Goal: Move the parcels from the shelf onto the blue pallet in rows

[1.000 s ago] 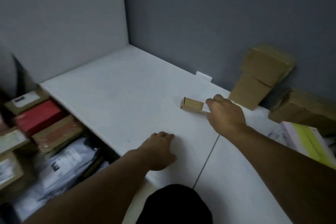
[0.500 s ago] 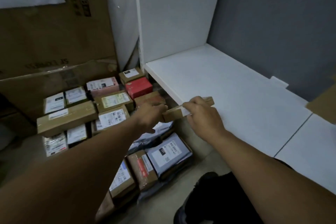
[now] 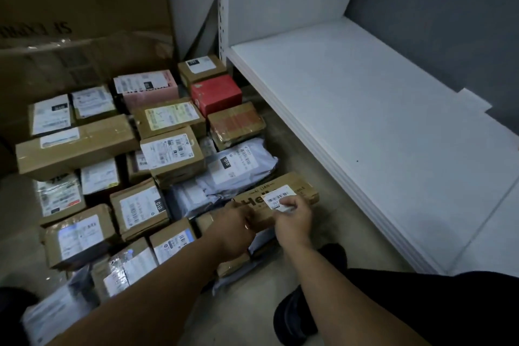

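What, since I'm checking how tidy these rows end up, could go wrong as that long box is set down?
The long brown box, held by the left hand and right hand, is over soft grey mailer bags, so it may tilt or slide once released. It is at the pile's edge beside the floor, so a slip could drop it off.
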